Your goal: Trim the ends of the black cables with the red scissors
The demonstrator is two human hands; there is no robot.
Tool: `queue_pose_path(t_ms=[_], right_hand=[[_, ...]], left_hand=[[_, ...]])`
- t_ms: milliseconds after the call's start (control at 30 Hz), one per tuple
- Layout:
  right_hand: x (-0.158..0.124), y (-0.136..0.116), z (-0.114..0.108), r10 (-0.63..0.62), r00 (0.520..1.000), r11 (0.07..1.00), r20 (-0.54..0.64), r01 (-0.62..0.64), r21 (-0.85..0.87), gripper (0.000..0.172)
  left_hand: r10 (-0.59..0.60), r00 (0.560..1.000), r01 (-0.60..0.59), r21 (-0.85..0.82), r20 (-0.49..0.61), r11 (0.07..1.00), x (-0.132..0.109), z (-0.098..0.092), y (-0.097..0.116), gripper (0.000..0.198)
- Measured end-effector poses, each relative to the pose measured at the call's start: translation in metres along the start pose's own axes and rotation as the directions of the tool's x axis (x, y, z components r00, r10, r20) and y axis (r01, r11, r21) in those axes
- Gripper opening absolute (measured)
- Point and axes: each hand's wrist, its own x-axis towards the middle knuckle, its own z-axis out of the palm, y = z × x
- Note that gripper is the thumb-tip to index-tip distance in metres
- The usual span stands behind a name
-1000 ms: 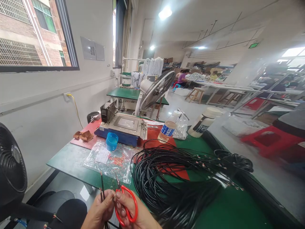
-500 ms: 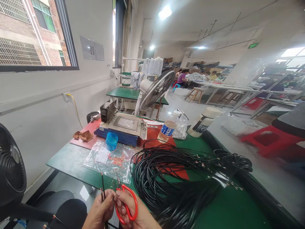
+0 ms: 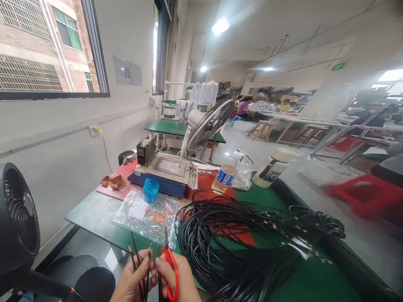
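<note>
Near the green table's front edge, my left hand [image 3: 134,277] is closed around several thin black cables [image 3: 135,248], whose stripped ends point upward. My right hand [image 3: 184,274] grips a pair of scissors with red handles [image 3: 171,262], blades pointing up. Its thumb and fingertips come close to the left fingers, and a dark cable length seems to run below them. Whether the right fingers also pinch that cable, I cannot tell. Just right of my hands lies a large tangle of black cables [image 3: 201,235] with copper-coloured ends at the far side.
A clear plastic sheet [image 3: 122,216] with red scraps lies ahead, a blue cup [image 3: 150,192] on it. Behind stand a blue-based metal device [image 3: 157,181], a labelled bottle [image 3: 224,178] and a cream jug [image 3: 272,170]. A black fan [image 3: 19,209] is at left; people sit farther back.
The scissors have turned from leaning left to nearly upright. My hands have come slightly apart, and another cable end shows at the left fingertips. The whole view has shifted a little.
</note>
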Motion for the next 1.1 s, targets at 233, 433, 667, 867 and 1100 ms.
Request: queue_pose_path(t_ms=[233, 433, 667, 867, 1100], right_hand=[[-0.002, -0.011, -0.011, -0.792, 0.552, 0.256, 0.262, 0.689, -0.678, 0.026], [0.000, -0.026, -0.011, -0.774, 0.211, -0.299, 0.598, 0.710, -0.638, 0.022], [0.001, -0.043, -0.008, -0.643, 0.200, -0.391, 0.739, 0.744, -0.541, 0.019], [-0.001, -0.045, -0.008, -0.633, 0.205, -0.370, 0.746, 0.767, -0.525, 0.018], [0.026, -0.076, -0.021, -0.841, 0.491, 0.197, 0.228, 0.670, -0.716, 0.016]], left_hand=[[-0.197, 0.977, 0.173, -0.237, -0.079, 0.956, -0.007, 0.006, 0.010, 0.020], [-0.243, 0.970, 0.214, -0.372, -0.031, 0.903, -0.012, 0.014, 0.015, 0.008], [-0.289, 0.948, 0.314, -0.528, 0.132, 0.789, -0.014, 0.009, 0.018, 0.008], [-0.228, 0.972, 0.227, -0.440, 0.051, 0.869, -0.016, 0.009, 0.017, 0.013], [-0.013, 0.996, -0.008, -0.228, -0.090, 0.974, -0.005, -0.024, 0.017, 0.043]])
